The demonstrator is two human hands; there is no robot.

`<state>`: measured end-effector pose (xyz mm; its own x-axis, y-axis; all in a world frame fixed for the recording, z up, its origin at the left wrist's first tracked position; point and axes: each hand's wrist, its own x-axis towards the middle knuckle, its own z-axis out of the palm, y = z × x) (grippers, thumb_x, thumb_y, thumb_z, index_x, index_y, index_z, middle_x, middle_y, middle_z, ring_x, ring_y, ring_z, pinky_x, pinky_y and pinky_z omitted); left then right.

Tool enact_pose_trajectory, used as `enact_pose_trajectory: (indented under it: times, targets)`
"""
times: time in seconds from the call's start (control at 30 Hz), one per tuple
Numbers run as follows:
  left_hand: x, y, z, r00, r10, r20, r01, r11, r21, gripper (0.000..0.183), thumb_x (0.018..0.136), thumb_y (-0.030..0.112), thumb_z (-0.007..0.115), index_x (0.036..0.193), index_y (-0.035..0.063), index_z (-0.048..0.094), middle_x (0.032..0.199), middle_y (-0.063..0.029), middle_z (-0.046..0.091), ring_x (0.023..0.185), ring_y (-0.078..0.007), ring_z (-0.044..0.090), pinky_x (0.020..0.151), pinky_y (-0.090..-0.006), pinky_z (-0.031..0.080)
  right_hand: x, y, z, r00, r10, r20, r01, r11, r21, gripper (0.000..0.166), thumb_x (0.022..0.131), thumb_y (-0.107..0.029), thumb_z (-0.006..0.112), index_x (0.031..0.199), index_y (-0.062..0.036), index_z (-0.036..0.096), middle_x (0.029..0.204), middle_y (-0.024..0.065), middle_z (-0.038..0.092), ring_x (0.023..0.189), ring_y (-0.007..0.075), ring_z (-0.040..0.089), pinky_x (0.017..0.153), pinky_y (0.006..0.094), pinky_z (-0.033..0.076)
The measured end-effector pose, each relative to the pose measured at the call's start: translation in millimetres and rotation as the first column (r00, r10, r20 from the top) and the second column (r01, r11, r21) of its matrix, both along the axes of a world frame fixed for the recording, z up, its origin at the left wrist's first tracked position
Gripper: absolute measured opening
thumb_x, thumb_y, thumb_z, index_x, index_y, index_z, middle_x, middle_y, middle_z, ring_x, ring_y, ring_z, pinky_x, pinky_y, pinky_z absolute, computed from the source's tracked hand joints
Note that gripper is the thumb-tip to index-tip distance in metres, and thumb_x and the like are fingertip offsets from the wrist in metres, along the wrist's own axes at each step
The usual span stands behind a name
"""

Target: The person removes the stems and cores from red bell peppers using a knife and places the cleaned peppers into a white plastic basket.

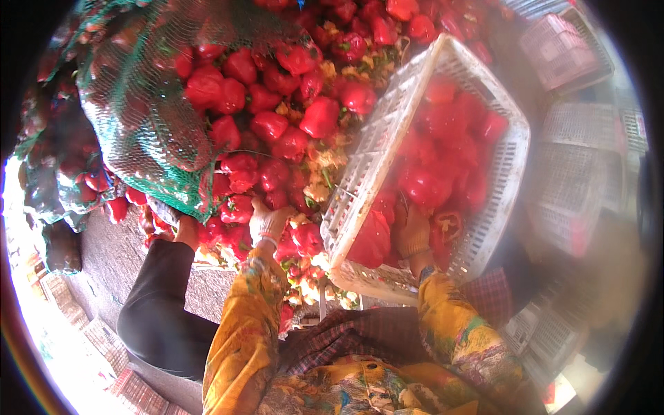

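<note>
My left hand [268, 224], in a pale knit glove, reaches into a heap of red bell peppers [320, 117]. One red pepper [237, 208] lies right beside its thumb; its finger pads are hidden. Inside a tilted white plastic crate [498, 192], my right hand [413, 231], also gloved, is down among red peppers [426, 187]. Its fingers are partly covered and blurred, so I cannot tell what they grip. A cut pepper [446, 226] shows its pale inside near the right hand. Yellowish pepper cores and scraps [319, 179] lie between the heap and the crate.
A green mesh sack [150, 124] full of peppers leans at the left of the heap, with more filled sacks [67, 171] behind it. Stacked white crates [565, 171] stand at the right. Further crates [104, 340] line the lower left, beyond the concrete floor [106, 254].
</note>
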<state>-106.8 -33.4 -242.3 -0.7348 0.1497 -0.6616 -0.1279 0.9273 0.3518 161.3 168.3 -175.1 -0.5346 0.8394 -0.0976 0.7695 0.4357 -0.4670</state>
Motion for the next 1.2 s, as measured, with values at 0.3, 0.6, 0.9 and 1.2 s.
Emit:
enact_pose_trajectory:
  times: [0.3, 0.6, 0.9, 1.2]
  targets:
    - [5, -49, 117, 0.633, -0.113, 0.766, -0.771, -0.005, 0.636, 0.047, 0.092, 0.026, 0.061, 0.128, -0.0038, 0.052, 0.121, -0.0171, 0.061, 0.114, -0.0318, 0.059, 0.094, -0.0515, 0.052, 4, -7, 28, 0.975, -0.034, -0.218, 0.042, 0.998, 0.035, 0.029, 0.101, -0.028, 0.053, 0.104, -0.0019, 0.065, 0.092, 0.0242, 0.068, 0.089, 0.0449, 0.065, 0.076, 0.053, 0.051]
    - [80, 3, 231, 0.837, -0.172, 0.519, -0.504, 0.124, 0.855, 0.068, 0.069, 0.004, 0.079, 0.132, 0.0056, 0.054, 0.118, -0.0093, 0.065, 0.1, -0.0223, 0.066, 0.09, -0.0371, 0.056, -14, -69, 174, 0.743, -0.068, -0.666, -0.141, 0.956, -0.256, 0.015, 0.093, -0.015, 0.07, 0.104, -0.0045, 0.068, 0.083, 0.0087, 0.07, 0.077, 0.0141, 0.069, 0.067, 0.0313, 0.055]
    - [121, 16, 258, 0.763, -0.221, -0.607, 0.637, 0.419, 0.647, 0.071, 0.066, 0.005, 0.087, 0.13, 0.0064, 0.054, 0.114, -0.013, 0.067, 0.107, -0.0301, 0.066, 0.091, -0.0362, 0.055, 4, -70, 220, 0.692, -0.016, -0.722, -0.259, 0.928, -0.269, 0.025, 0.09, -0.018, 0.071, 0.112, -0.0061, 0.067, 0.103, 0.0106, 0.069, 0.095, 0.0276, 0.07, 0.078, 0.0377, 0.057]
    - [117, 17, 261, 0.088, -0.268, -0.959, 0.95, 0.312, 0.0, 0.051, 0.078, 0.009, 0.073, 0.126, 0.0078, 0.054, 0.11, -0.0099, 0.063, 0.101, -0.0333, 0.061, 0.085, -0.0458, 0.053, -12, -66, 199, 0.878, 0.031, -0.477, -0.224, 0.908, -0.354, 0.016, 0.089, -0.026, 0.065, 0.093, -0.0104, 0.069, 0.094, 0.0156, 0.067, 0.086, 0.0368, 0.066, 0.072, 0.0448, 0.054]
